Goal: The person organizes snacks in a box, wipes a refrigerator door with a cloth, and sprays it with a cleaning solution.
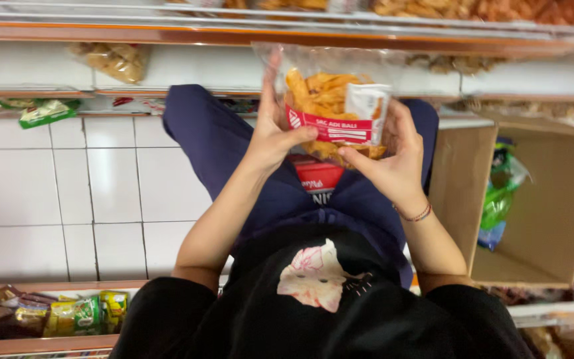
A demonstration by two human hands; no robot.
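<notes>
Clear plastic bag of orange chips (pixel 330 100) upright between both hands: left hand (pixel 275 133) and right hand (pixel 390 159) pinch its lower edge, long axis vertical.

An open cardboard box (pixel 553 199) lies on its side at the right, with green and blue packets (pixel 499 199) tucked against its inner left wall. A white tiled floor (pixel 68 199) fills the left, bordered above by a shelf (pixel 28 73) carrying a clear bag of brown snacks (pixel 111 60) and a green packet (pixel 48 112). Along the bottom left edge, a lower shelf (pixel 34 346) holds a row of small yellow, green and brown sachets (pixel 74 314).
</notes>
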